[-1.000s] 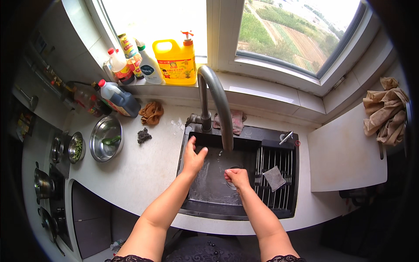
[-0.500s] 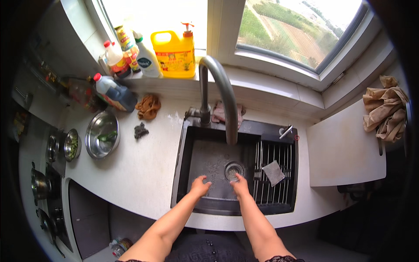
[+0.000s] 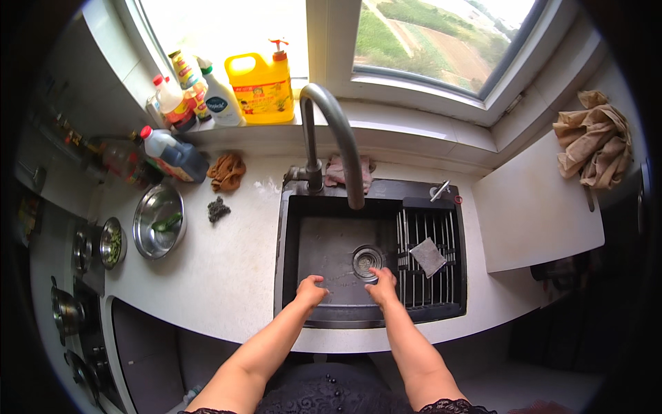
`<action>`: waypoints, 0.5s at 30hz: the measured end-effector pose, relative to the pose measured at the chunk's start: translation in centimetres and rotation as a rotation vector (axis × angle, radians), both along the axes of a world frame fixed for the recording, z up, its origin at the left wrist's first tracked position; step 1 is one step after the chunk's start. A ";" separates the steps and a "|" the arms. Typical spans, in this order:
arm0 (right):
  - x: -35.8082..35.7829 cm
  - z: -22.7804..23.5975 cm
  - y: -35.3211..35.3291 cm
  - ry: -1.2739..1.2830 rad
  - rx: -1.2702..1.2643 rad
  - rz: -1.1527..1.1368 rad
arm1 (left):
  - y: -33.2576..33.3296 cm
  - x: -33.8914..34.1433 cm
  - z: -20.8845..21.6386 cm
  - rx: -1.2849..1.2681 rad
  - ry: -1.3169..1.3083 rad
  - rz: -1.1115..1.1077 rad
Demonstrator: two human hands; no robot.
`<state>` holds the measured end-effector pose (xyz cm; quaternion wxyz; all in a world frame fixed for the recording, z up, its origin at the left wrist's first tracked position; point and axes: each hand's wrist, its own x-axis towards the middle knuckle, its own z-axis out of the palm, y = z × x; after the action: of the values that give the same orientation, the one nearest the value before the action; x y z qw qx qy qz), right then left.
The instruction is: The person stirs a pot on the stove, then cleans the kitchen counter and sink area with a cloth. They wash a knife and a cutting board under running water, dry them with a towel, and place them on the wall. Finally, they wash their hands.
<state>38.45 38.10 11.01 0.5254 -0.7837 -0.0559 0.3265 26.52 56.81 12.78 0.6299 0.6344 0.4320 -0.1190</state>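
Note:
My left hand (image 3: 312, 291) hangs over the near left part of the dark sink (image 3: 324, 238), thumb and fingers apart and nothing in it. Beside the drain (image 3: 368, 263), my right hand (image 3: 383, 286) is likewise open, with its fingers reaching toward the drain's near edge. Drops of water dot the basin floor. The curved grey faucet (image 3: 353, 159) arches above the sink, and I see no stream from it. On the metal drying rack (image 3: 407, 297), over the sink's right side, lies a flat grey scouring pad (image 3: 428, 257).
Left on the counter stand a steel bowl (image 3: 153, 238) with a green vegetable, a smaller bowl (image 3: 112, 243), a dark scrubber (image 3: 218, 209) and a brown cloth (image 3: 226, 172). Bottles and a yellow jug (image 3: 262, 93) line the window side. A white board (image 3: 541, 214) stands right.
The view has shifted a little, so the counter items sit farther left and higher. Both hands stay open over the sink and have moved slightly apart.

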 end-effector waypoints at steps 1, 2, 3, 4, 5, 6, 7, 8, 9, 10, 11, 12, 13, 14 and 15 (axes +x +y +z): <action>-0.8 0.3 0.5 0.063 -0.029 -0.085 | 0.2 -0.1 -0.1 0.067 -0.095 0.063; -0.6 0.6 1.2 -0.047 -0.016 -0.080 | 0.4 0.2 -0.1 0.115 -0.172 0.050; -1.0 1.0 1.4 -0.139 -0.015 -0.078 | 0.3 0.2 1.3 0.150 -0.231 0.033; -1.3 1.4 1.3 -0.239 -0.010 -0.073 | 0.7 0.7 1.6 0.213 -0.328 0.089; -1.4 -0.6 0.8 -0.084 0.094 -0.182 | 0.9 0.5 2.2 0.151 -0.358 0.138; -1.3 0.1 1.2 -0.141 0.014 -0.178 | 1.4 0.5 2.0 0.164 -0.387 0.162; -1.3 0.9 1.4 -0.196 -0.067 -0.176 | 1.9 0.4 1.5 0.175 -0.415 0.185; -1.5 0.8 1.4 -0.145 -0.147 -0.108 | 2.3 0.3 0.8 0.125 -0.317 0.111; -1.5 0.3 1.4 -0.094 -0.228 -0.043 | 2.7 0.3 -0.2 0.075 -0.219 0.036; -1.7 -0.4 1.2 -0.035 -0.311 0.022 | 2.5 0.1 -0.3 0.023 -0.114 -0.041; -2.6 -2.0 1.2 -0.138 -0.349 -0.001 | 2.0 -0.1 -0.4 0.072 -0.084 -0.109; -3.9 -3.9 1.5 -0.240 -0.389 -0.027 | 1.1 -0.1 0.3 0.121 -0.056 -0.181; -3.8 -2.9 1.7 -0.229 -0.359 -0.049 | 0.8 0.1 1.3 0.175 -0.033 -0.243; -4.0 -1.9 1.9 -0.215 -0.329 -0.070 | 0.8 0.0 2.7 0.174 -0.062 -0.267; -4.1 -0.8 2.0 -0.204 -0.299 -0.096 | 0.7 0.0 3.9 0.171 -0.090 -0.292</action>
<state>34.37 40.09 10.24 0.4095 -0.8840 -0.0224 0.2245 26.51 57.47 16.64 0.5683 0.7464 0.3151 -0.1433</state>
